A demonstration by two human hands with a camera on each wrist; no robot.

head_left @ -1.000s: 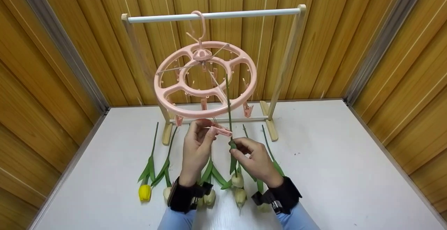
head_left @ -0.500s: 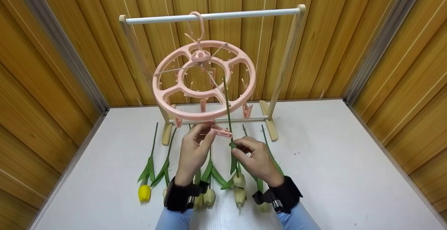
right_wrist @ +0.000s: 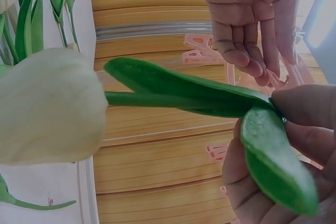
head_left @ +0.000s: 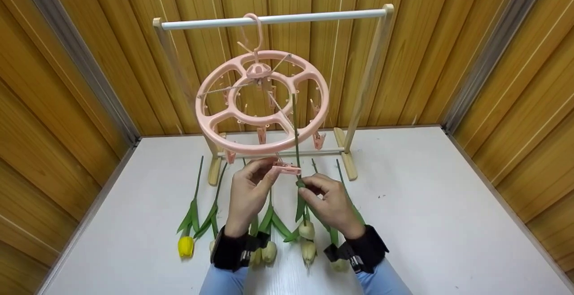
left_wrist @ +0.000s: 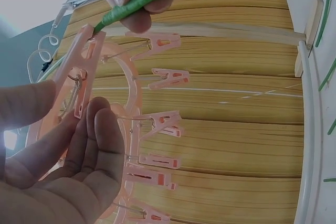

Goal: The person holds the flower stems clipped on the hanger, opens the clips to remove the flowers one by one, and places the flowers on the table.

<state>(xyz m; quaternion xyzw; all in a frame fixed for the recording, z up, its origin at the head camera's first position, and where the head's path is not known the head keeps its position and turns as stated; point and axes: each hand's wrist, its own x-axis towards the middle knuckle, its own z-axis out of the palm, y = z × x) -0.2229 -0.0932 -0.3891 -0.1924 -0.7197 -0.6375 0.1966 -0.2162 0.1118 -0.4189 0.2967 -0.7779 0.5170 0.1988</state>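
On the left of the white table (head_left: 426,223) a yellow tulip (head_left: 185,245) lies beside another stem, both untouched and clear of the work. Above them the pink clip hanger (head_left: 262,102) hangs by its hook from the white rail (head_left: 273,19) of the wooden rack (head_left: 367,84), and over the last second it has swung slightly leftward. The left hand (head_left: 248,196) pinches one hanging clip (head_left: 285,168) between thumb and fingertips, holding it out sideways; it has kept that grip throughout. Just to the right, the right hand (head_left: 329,203) pinches the green stem of a white tulip (head_left: 306,231), bloom hanging down and stem pointing up through the ring. Since half a second ago that stem has drifted a little rightward and stands straighter, its shaft now right at the clip's mouth; whether the clip has actually bitten on it cannot be told, so the fastening looks close but unfinished. More white tulips (head_left: 309,252) lie on the table below the wrists. Room is tight among the ring's spokes and neighbouring clips, while the table's right half offers open space, bounded by wooden walls.
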